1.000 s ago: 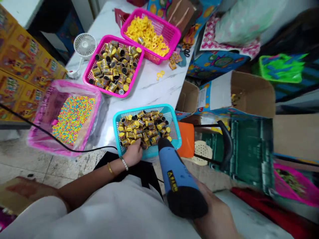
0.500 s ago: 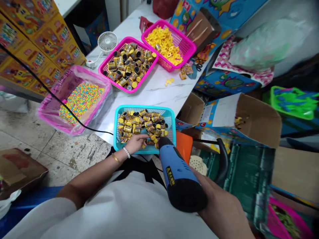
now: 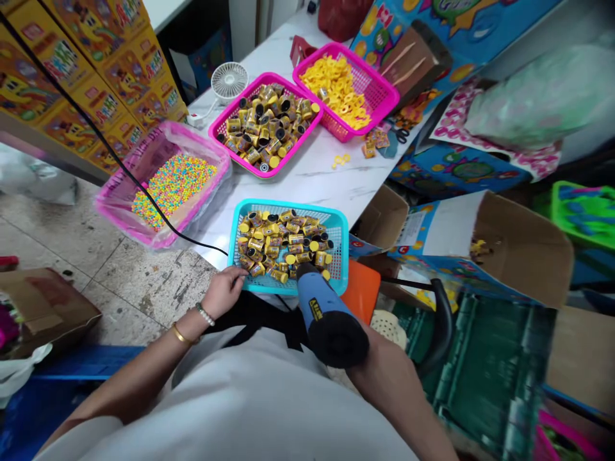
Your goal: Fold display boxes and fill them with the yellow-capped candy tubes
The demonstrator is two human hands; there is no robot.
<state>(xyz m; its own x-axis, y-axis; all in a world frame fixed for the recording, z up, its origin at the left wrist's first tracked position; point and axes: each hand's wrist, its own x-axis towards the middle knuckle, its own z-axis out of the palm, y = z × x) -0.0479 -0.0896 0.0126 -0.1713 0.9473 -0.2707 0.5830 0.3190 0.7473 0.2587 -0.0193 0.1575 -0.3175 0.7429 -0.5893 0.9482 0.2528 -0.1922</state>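
A blue and black heat gun (image 3: 327, 314) is gripped in my right hand (image 3: 377, 358); the tool's body hides most of the fingers. Its nozzle points down over the front of a turquoise basket (image 3: 342, 256). Many small yellow-capped containers (image 3: 273, 243) with printed wraps lie jumbled inside. At the basket's front left corner, my left hand (image 3: 223, 293) is closed with its fingertips on the rim. A bracelet of white beads and a gold bangle circle that wrist.
Behind stand a pink basket of similar containers (image 3: 269, 125) and another with yellow plastic pieces (image 3: 336, 86). A lined pink tub of colourful candy balls (image 3: 175, 186) is at left. A black cable (image 3: 158, 211) crosses the tub. Open cartons (image 3: 519, 243) stand right, a small fan (image 3: 229, 81) behind.
My left hand has left the containers in the turquoise basket for its front left corner. The heat gun has shifted left and sits lower over the contents. The view has turned slightly.
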